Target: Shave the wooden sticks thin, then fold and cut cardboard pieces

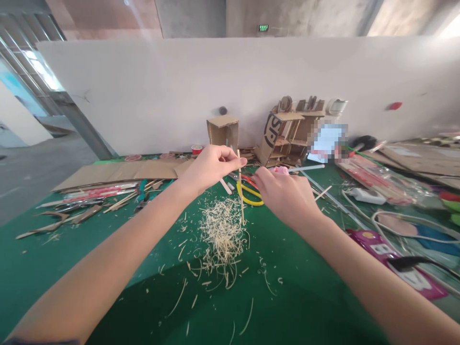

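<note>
Thumb and fingers of my left hand [215,165] pinch the upper end of a thin wooden stick [241,196], which hangs almost upright beside a heap of pale wood shavings [222,230]. My right hand [283,194] is to its right with fingers curled and the back of the hand towards me. Directly behind it shows part of a pink glue gun [280,170], with a whitish glue stick [307,167] pointing right. What lies within the right fingers is hidden. Between the hands, yellow tool handles [251,196] rest on the green table [302,292].
Behind the hands stand a small cardboard box [223,127] and a cardboard shelf [283,136]. Flat cardboard [118,175] and packaged sticks [104,190] lie left. A purple power strip [398,263], cables and a white adapter [366,195] are right. A white partition [161,96] rises behind.
</note>
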